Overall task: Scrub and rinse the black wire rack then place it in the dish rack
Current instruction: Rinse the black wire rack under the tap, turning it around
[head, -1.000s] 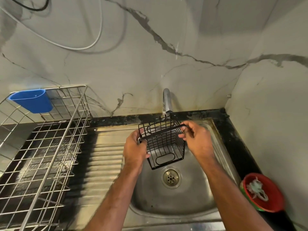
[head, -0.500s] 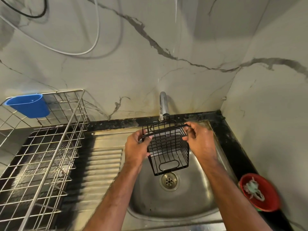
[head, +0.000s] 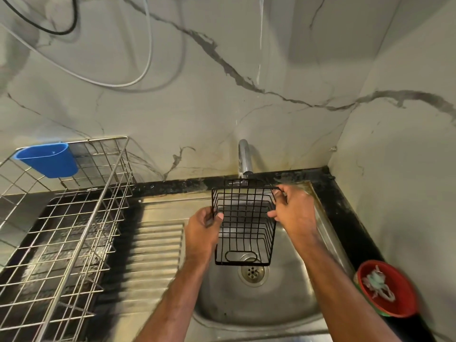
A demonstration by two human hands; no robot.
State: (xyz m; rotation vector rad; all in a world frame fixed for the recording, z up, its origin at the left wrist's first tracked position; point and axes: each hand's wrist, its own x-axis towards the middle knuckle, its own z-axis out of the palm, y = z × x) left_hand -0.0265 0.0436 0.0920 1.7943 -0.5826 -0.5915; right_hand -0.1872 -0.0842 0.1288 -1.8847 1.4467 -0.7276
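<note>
- Both hands held the black wire rack (head: 244, 225) over the sink (head: 256, 309); the left hand (head: 201, 230) pinched the rack's left edge, thumb on the inner side and fingers curled behind the wire.
- On the opposite side, the right hand (head: 293, 210) gripped the right edge near the far corner, its fingers hooked round the top wire and the thumb set lower against the side.
- Held clear of the basin, the black wire rack was tilted so that its open grid faced the camera, with its far end up beneath the spout and its near end low, just above the drain (head: 252, 272).
- At the far side of the sink, the faucet (head: 243, 157) rose from the black counter edge, its spout ending right at the rack's far rim; whether water ran could not be told.
- To the left of the basin lay the ribbed metal draining board (head: 158, 245).
- Farther left stood the dish rack (head: 61, 243), a silver wire basket, well apart from the black wire rack.
- A blue plastic cup (head: 47, 160) hung on the dish rack's far left rim.
- On the black counter (head: 345, 218) to the near right sat a red bowl (head: 392, 290) with something pale inside, too blurred to identify.
- Behind it all, the marble-patterned wall (head: 222, 107) carried a white cable (head: 138, 81) and a black cable (head: 66, 30) at the upper left.
</note>
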